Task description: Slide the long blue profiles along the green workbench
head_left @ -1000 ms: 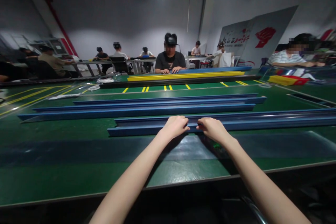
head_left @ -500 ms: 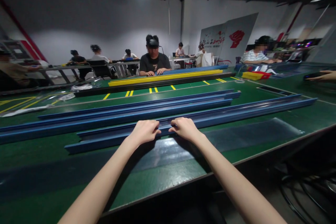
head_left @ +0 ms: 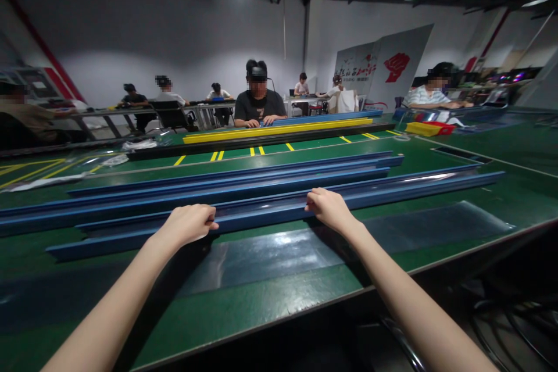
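Green tabletop (head_left: pixel 244 314) carries a glossy translucent strip (head_left: pixel 274 253) just on the near side of a long blue channel (head_left: pixel 261 218). Curled closed, the left hand (head_left: pixel 189 224) grips the channel's near wall toward its left end, the right hand (head_left: pixel 326 206) farther right. Beyond the channel lie blue rails (head_left: pixel 244 192), then a black bar (head_left: pixel 261 142).

The green-topped bench (head_left: pixel 261 305) bears a flat translucent plastic strip (head_left: pixel 279 251) along its near side, a long blue channel-shaped profile (head_left: pixel 261 218) just beyond, further blue lengths (head_left: pixel 174 201) behind, then a long black bar (head_left: pixel 261 143), a long yellow bar (head_left: pixel 279 129), and, rightward, a yellow tray (head_left: pixel 421 129) touching a red one (head_left: pixel 444 128).
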